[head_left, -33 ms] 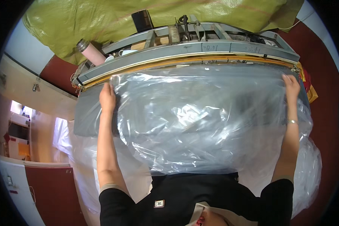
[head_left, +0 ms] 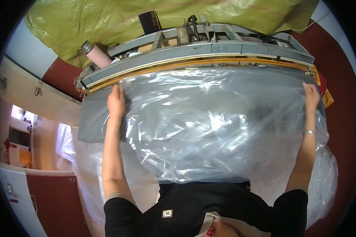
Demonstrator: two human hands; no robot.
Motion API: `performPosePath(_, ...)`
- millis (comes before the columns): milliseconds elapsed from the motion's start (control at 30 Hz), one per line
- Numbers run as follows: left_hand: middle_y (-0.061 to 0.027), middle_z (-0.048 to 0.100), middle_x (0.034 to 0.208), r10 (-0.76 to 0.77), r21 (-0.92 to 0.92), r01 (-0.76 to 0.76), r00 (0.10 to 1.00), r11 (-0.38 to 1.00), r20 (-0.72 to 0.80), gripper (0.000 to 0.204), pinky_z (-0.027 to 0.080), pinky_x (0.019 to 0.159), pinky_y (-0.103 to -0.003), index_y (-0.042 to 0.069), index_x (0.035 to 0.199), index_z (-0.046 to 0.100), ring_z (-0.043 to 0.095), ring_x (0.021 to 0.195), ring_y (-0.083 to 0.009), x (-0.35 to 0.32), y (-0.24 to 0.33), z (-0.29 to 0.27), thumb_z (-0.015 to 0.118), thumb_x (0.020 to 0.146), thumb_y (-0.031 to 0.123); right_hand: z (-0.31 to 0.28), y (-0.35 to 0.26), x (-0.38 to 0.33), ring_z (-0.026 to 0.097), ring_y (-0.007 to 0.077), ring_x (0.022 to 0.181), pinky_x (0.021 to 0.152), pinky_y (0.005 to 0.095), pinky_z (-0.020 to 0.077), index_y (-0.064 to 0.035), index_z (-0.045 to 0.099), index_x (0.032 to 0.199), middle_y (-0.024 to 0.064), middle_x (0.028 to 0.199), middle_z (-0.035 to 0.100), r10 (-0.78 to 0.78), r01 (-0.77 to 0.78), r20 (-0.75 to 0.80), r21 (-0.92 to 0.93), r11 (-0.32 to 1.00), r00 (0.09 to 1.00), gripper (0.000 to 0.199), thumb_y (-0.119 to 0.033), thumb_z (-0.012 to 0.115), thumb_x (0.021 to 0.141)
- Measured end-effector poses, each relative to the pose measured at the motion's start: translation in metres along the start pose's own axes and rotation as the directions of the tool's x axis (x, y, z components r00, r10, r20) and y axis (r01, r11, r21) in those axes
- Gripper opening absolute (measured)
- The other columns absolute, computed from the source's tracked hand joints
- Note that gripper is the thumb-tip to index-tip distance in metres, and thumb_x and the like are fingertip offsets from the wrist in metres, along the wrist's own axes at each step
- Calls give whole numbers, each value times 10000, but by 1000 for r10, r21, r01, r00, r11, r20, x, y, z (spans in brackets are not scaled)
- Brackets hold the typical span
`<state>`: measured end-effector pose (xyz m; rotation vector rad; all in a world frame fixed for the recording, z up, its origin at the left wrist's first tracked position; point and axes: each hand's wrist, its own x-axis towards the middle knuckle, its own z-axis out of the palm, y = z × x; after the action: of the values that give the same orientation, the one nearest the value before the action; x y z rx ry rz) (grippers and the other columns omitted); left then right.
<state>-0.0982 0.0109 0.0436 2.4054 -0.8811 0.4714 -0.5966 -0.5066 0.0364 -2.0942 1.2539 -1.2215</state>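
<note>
A large sheet of clear plastic film (head_left: 194, 130) spreads over a grey work surface (head_left: 93, 118), wrinkled and shiny, its near side hanging against my body. My left hand (head_left: 116, 102) is closed on the film's far left corner. At the far right corner my right hand (head_left: 311, 95) pinches the film, fingers bent. Both arms reach forward, and the film stretches between them. Just beyond its far edge runs a grey metal bar (head_left: 178, 52) with orange strips (head_left: 146, 71) along its near side. Whether the film is one layer or a doubled bag, I cannot tell.
Behind the bar are a metal frame, a pink flask (head_left: 95, 54), a dark phone-like slab (head_left: 149, 22) and a yellow-green woven sheet (head_left: 95, 23). More clear film (head_left: 322, 177) bunches at the right. A cabinet (head_left: 35, 85) stands at the left.
My right hand has shifted slightly right and nearer to me. My left hand has moved a little to the right. The film's creases have changed, and its far right part has come nearer.
</note>
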Motion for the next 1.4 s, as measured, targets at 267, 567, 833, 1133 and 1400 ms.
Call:
performPosePath(267,49,441,678,212,-830,197,912,522,350,166,314,568,-180,37,805,516,370,633,-28,-44,164,-14,507,884,183,-137,85,-39,584,312,856,771,369,437,-27,584,990,153,942,616,242,-334,-231,-643,689,942,337,-293,583,784)
performPosePath(567,17,516,716,266,-868,235,889,437,374,98,363,585,-186,52,861,504,456,644,-50,-57,190,-53,555,854,136,35,-276,-88,555,218,919,817,297,431,-25,549,1032,94,966,580,-765,586,446,493,643,465,348,-122,657,716)
performPosePath(833,-17,531,692,359,-563,-251,929,787,88,162,403,544,-209,26,803,511,510,638,-82,-62,187,-83,654,754,86,125,-329,-160,550,127,604,556,223,432,9,579,927,60,689,594,-887,329,344,837,438,308,170,-101,593,798)
performPosePath(1133,-90,524,841,481,-238,-555,822,797,-305,227,438,591,-333,56,816,509,510,769,-268,-76,190,-44,642,635,28,153,-314,-191,481,40,593,498,171,363,-77,594,895,-4,732,575,-548,-416,725,689,594,418,177,-213,481,891)
performPosePath(1400,-58,611,963,791,-686,661,226,305,569,411,412,847,-286,15,1141,499,551,922,-138,-172,210,-19,628,803,210,125,-177,-80,538,100,810,675,249,435,-51,561,1072,30,890,587,141,-384,382,693,611,913,308,-284,512,875)
